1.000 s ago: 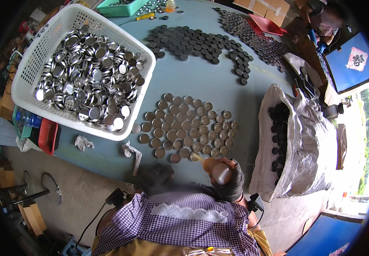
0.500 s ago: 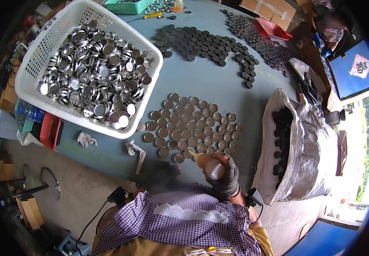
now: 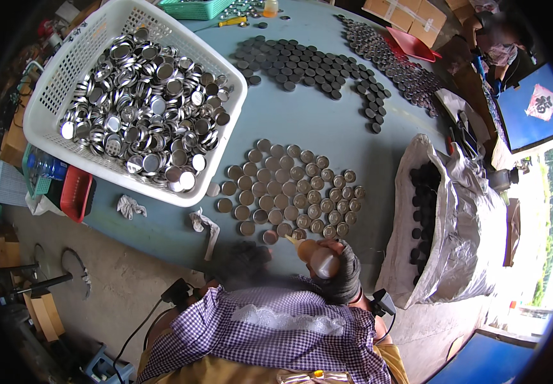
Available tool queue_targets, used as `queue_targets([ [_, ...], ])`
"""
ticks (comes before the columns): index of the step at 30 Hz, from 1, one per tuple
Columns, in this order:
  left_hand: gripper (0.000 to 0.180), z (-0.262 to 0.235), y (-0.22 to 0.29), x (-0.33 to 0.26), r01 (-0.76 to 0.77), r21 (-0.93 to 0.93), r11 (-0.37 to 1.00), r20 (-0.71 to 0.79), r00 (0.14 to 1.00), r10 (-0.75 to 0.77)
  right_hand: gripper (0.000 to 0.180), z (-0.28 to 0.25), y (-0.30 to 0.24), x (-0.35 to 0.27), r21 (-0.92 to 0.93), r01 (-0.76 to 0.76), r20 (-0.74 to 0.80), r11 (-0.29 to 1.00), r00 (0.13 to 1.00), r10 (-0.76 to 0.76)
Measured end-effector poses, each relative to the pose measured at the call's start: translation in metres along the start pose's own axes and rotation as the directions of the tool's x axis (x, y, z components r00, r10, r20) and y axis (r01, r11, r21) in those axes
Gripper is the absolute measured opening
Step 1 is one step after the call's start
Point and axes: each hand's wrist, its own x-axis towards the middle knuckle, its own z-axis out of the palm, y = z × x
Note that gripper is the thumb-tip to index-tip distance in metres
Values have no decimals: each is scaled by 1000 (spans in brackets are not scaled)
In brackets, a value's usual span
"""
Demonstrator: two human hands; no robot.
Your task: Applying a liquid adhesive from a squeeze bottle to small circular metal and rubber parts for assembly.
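Clock positions were taken from the cluster of caps [image 3: 282,175], which lay spread on the table [image 3: 276,118]; at five o'clock, the right hand [image 3: 345,272] held the bottle [image 3: 324,261], fingers clamped around its body, the nozzle [image 3: 293,240] pointing towards ten o'clock, near the lowest caps; at seven o'clock, the left hand [image 3: 248,259] was blurred, and whether its fingers were apart or together could not be told; at ten stood the basket [image 3: 52,104], at twelve dark discs [image 3: 299,61], at three the sack [image 3: 468,237].
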Motion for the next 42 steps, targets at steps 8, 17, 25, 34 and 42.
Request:
queue_targets([
  [8,41,11,-3,-1,-156,136,978,-291,938,190,52,10,8,7,-33,102,-33,994,994,-103],
  [17,37,-12,22,7,-148,363,920,-194,954,230,50,5,12,13,-43,101,-34,994,994,-103],
  [25,37,-15,21,10,-181,401,898,-190,943,274,49,-1,0,2,-46,79,-51,996,995,-82],
  [34,37,-11,16,6,-138,340,930,-189,959,212,52,3,1,3,11,104,-8,995,995,-104],
  [42,38,-13,20,10,-127,314,941,-224,953,203,60,11,14,6,91,181,-78,979,982,-174],
])
